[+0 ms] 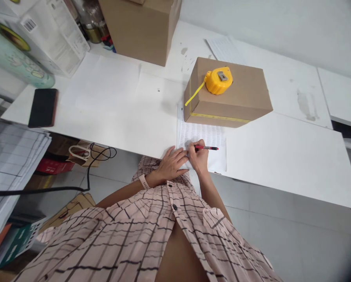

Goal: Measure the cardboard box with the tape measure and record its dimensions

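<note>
My right hand point(198, 157) grips a red and black pen point(207, 147) over a printed sheet of paper point(203, 131) at the table's front edge. Resting flat on the sheet's left side, with fingers spread, is my left hand point(173, 163). Behind the sheet, and covering its far part, stands a closed brown cardboard box point(231, 92). A yellow tape measure point(219, 80) lies on top of this box, its short end of blade hanging toward the left. A yellow measuring strip point(219, 116) runs along the box's lower front side.
The white table point(281, 156) also bears a larger cardboard box point(140, 31) at the back. On the left are a dark phone point(43, 107), a mint green bottle point(19, 58), a white carton point(50, 35) and blank paper point(105, 80). A black cable point(89, 176) hangs beside the table.
</note>
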